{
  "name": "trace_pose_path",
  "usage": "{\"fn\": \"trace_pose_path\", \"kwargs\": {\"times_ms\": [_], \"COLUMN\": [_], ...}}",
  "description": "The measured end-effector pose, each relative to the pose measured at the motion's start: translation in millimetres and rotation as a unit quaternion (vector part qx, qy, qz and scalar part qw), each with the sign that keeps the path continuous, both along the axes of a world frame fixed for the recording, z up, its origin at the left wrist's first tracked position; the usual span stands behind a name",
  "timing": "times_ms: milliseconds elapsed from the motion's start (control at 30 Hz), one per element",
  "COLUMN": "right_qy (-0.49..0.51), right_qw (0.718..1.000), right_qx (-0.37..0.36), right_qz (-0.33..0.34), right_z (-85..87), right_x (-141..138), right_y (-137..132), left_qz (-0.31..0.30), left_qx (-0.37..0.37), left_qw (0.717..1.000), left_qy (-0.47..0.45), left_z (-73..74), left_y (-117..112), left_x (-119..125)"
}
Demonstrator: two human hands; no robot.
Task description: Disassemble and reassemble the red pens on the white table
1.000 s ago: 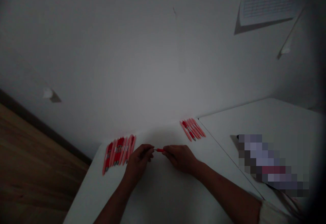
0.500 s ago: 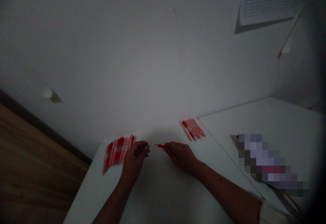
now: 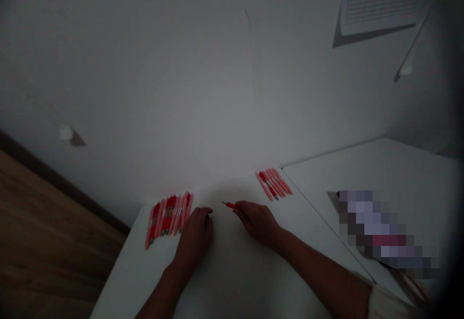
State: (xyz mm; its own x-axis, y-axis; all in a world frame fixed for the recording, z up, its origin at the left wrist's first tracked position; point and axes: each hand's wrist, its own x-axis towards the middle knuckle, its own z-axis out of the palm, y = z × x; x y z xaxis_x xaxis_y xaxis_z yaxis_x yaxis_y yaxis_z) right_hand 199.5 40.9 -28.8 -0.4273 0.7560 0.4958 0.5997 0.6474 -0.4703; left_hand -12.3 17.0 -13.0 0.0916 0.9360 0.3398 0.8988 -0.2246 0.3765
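My right hand (image 3: 258,222) is shut on a slim red pen (image 3: 229,205), whose tip points left out of the fingers. My left hand (image 3: 195,234) rests curled near the pens on the left, with a small dark object (image 3: 208,217) barely showing at its fingertips. What that object is stays unclear. A row of red and pink pens (image 3: 168,219) lies just beyond my left hand, not obviously touching it. Another pen group (image 3: 273,183) lies farther ahead of my right hand. Both groups rest on a white table (image 3: 224,280).
A second white table (image 3: 366,179) adjoins at the right and holds a pixelated, obscured object (image 3: 387,234). A printed sheet (image 3: 380,0) is on the white wall (image 3: 181,77). A wooden floor (image 3: 47,237) lies beyond the table's left edge.
My hands, together around the red pen a second ago, have separated. My left hand has moved back and left, while the pen stays in my right hand.
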Motion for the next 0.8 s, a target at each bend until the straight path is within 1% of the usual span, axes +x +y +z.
{"fn": "trace_pose_path", "kwargs": {"times_ms": [167, 467, 600, 800], "right_qy": [-0.001, -0.009, -0.012, -0.013], "right_qw": [1.000, 1.000, 1.000, 1.000], "right_qx": [0.000, 0.004, 0.004, 0.005], "right_qz": [0.005, 0.006, 0.010, 0.017], "right_z": [1.3, 0.7, 1.0, 0.5], "right_x": [0.4, 0.2, 0.1, 0.3], "right_y": [-1.0, -1.1, -1.3, -0.9], "left_qz": [-0.006, -0.017, -0.015, -0.008], "left_qx": [0.002, 0.000, -0.004, -0.004], "left_qw": [1.000, 1.000, 1.000, 1.000], "left_qy": [0.002, 0.011, 0.014, 0.005], "left_z": [-1.1, -3.0, -1.0, -4.0], "left_y": [-0.2, 2.3, 2.0, 2.5], "left_x": [4.2, 2.8, 3.8, 3.9]}}
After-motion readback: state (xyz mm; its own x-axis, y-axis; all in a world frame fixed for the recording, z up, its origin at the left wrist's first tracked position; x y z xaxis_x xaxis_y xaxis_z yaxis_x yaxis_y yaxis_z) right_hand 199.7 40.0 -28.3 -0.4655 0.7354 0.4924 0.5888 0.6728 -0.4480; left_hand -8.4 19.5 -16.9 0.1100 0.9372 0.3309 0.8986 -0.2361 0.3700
